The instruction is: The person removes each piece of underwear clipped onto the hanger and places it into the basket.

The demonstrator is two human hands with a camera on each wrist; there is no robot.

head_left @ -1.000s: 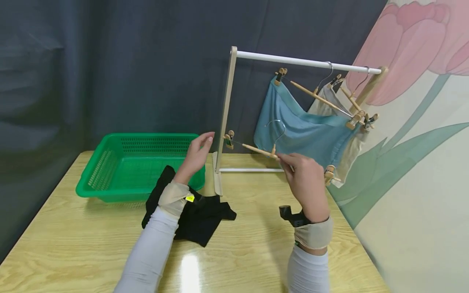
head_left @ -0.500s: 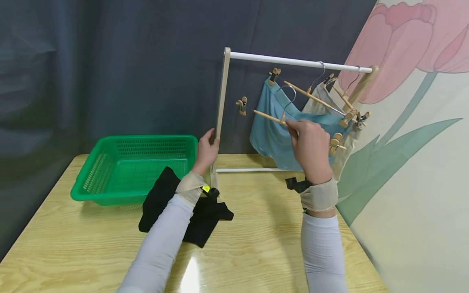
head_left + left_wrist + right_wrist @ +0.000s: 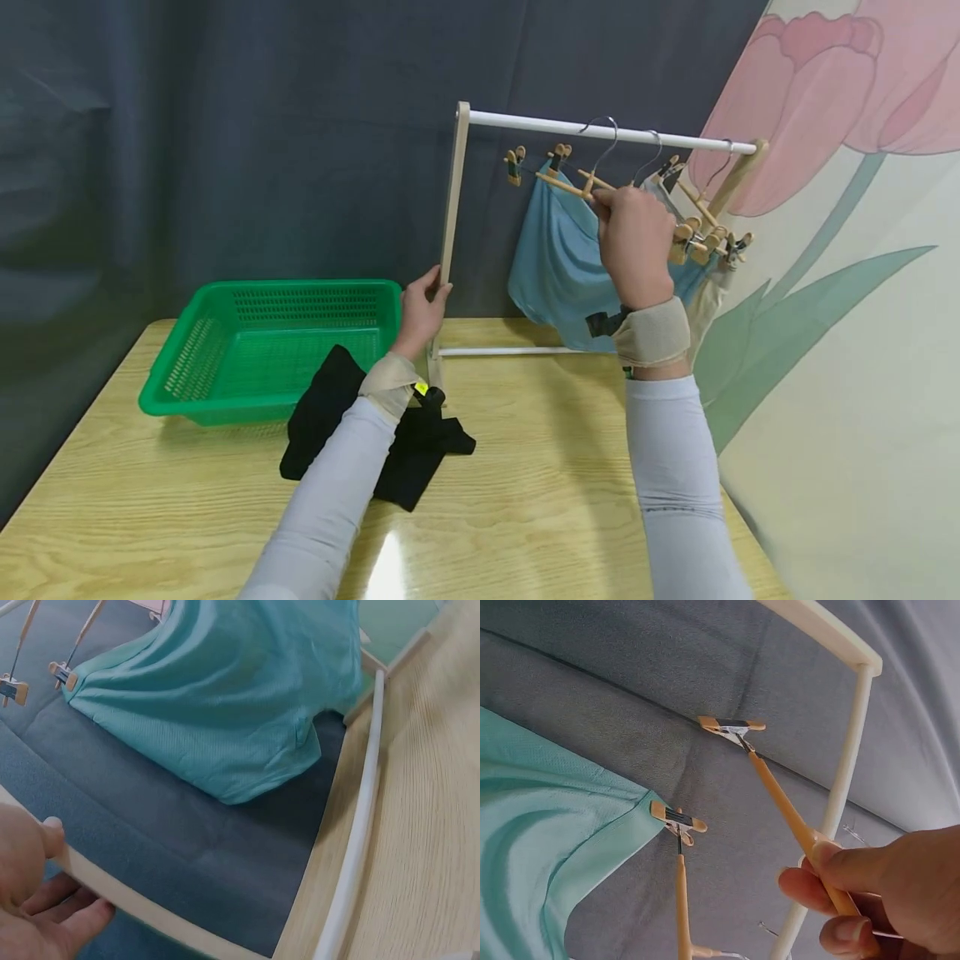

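Observation:
My right hand pinches the wooden bar of a clip hanger near its middle. The hanger's metal hook overlaps the white top rail of a small clothes rack. Its clips carry no cloth. My left hand grips the rack's left wooden post low down, thumb on one side and fingers round the other. Just behind the right hand, a blue garment hangs from another clip hanger. A cream garment hangs farther right, mostly hidden.
A green plastic basket stands on the left of the wooden table. A crumpled black garment lies before it, partly under my left forearm. The rack's lower white bar runs close over the table. A painted wall borders the right.
My right hand has lifted the hanger from in front of the blue garment up to the top rail. The left hand has moved right and taken hold of the post.

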